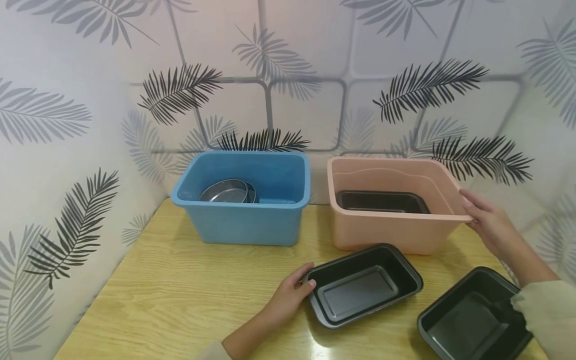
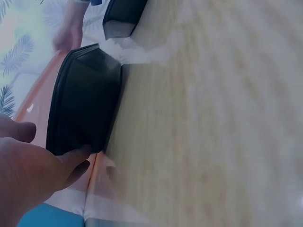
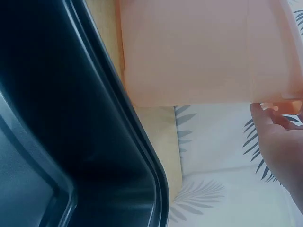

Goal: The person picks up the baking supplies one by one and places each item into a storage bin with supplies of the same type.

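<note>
So I'm standing here watching someone with both hands busy at a desk point(image 1: 180, 300). The left hand point(image 1: 285, 298) has hold of the loaf pan point(image 1: 360, 290) by its left end, thumb over the rim and fingers round the outside. The pan sits at an angle, open side up, just in front of the pink bin point(image 1: 382, 232). Can't tell if it's fully down on the wood or a bit raised, or if its far corner touches the bin.

The right hand point(image 1: 492, 225) is gripping the pink bin by the right end of its rim, fingers curled on the edge. There's a black pan point(image 1: 382, 201) lying inside that bin.

Over on the near right of the desk is a square pan point(image 1: 465, 317), open side up, partly hidden by the right sleeve point(image 1: 546, 312). To the left of the pink one, with a gap between, stands a blue bin point(image 1: 247, 225) with a couple of round tins point(image 1: 225, 189) leaning in its left half. Wall point(image 1: 306, 50) behind is all leaf print, btw.
</note>
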`<action>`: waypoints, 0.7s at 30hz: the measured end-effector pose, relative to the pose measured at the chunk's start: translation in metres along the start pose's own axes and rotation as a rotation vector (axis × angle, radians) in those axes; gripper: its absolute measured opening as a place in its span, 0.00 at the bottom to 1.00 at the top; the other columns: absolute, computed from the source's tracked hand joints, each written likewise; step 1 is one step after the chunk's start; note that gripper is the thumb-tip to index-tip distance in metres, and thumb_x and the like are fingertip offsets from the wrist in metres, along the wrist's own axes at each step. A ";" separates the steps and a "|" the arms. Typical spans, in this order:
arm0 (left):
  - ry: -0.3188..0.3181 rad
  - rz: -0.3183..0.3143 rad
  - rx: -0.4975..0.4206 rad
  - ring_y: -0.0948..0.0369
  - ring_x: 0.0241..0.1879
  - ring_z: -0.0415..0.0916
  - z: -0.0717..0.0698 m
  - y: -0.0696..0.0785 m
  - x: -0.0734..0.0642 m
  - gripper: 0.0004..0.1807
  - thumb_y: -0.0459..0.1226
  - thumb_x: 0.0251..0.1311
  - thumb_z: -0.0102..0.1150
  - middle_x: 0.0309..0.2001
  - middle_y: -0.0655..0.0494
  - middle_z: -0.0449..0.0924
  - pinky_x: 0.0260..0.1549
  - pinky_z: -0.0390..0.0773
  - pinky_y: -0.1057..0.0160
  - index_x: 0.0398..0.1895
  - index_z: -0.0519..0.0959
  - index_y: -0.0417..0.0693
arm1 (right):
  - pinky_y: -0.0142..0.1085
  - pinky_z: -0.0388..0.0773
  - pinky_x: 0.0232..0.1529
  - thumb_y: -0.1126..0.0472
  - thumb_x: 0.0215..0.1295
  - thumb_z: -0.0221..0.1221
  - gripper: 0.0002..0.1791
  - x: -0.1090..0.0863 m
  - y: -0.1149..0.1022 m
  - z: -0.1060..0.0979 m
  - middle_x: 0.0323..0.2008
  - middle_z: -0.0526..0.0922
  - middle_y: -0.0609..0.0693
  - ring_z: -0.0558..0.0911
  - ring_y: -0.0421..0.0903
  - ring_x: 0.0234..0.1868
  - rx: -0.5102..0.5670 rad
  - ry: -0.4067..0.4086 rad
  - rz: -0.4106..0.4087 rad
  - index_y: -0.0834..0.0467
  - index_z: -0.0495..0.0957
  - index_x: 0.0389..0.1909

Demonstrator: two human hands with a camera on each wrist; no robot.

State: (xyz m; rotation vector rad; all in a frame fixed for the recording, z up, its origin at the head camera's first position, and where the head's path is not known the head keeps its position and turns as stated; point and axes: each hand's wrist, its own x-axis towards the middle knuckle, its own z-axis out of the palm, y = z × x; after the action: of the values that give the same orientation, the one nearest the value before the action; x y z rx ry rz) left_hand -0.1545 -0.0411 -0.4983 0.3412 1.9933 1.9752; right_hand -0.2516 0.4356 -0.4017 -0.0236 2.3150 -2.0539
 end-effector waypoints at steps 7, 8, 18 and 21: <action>-0.037 -0.013 -0.093 0.44 0.76 0.54 0.008 -0.006 -0.002 0.32 0.34 0.76 0.46 0.78 0.37 0.54 0.74 0.57 0.47 0.80 0.53 0.41 | 0.15 0.74 0.47 0.48 0.79 0.49 0.40 -0.001 0.001 0.003 0.82 0.35 0.46 0.45 0.39 0.81 0.056 0.002 -0.004 0.50 0.40 0.82; -0.037 -0.015 -0.099 0.44 0.77 0.53 0.009 -0.007 -0.002 0.32 0.33 0.76 0.46 0.78 0.37 0.53 0.75 0.56 0.46 0.80 0.52 0.41 | 0.15 0.75 0.47 0.49 0.79 0.49 0.40 -0.001 0.001 0.003 0.82 0.34 0.46 0.43 0.40 0.81 0.075 0.000 -0.005 0.50 0.40 0.82; -0.037 -0.051 -0.127 0.45 0.76 0.56 0.013 -0.008 -0.005 0.29 0.32 0.77 0.45 0.77 0.37 0.54 0.74 0.59 0.49 0.79 0.58 0.46 | 0.16 0.76 0.46 0.51 0.79 0.49 0.39 -0.003 0.001 0.006 0.82 0.32 0.46 0.37 0.45 0.81 0.149 0.008 -0.015 0.50 0.40 0.82; -0.035 -0.048 -0.153 0.43 0.74 0.60 0.013 -0.008 -0.005 0.30 0.31 0.76 0.46 0.76 0.34 0.55 0.71 0.65 0.51 0.79 0.58 0.46 | 0.16 0.76 0.45 0.49 0.79 0.49 0.39 -0.003 0.002 0.006 0.82 0.32 0.46 0.37 0.48 0.82 0.143 0.023 -0.007 0.49 0.41 0.82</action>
State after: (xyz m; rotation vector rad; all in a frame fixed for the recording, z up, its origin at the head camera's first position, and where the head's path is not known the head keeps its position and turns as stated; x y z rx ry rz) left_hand -0.1440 -0.0310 -0.5059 0.2860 1.7992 2.0617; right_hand -0.2479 0.4296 -0.4040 -0.0028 2.1771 -2.2285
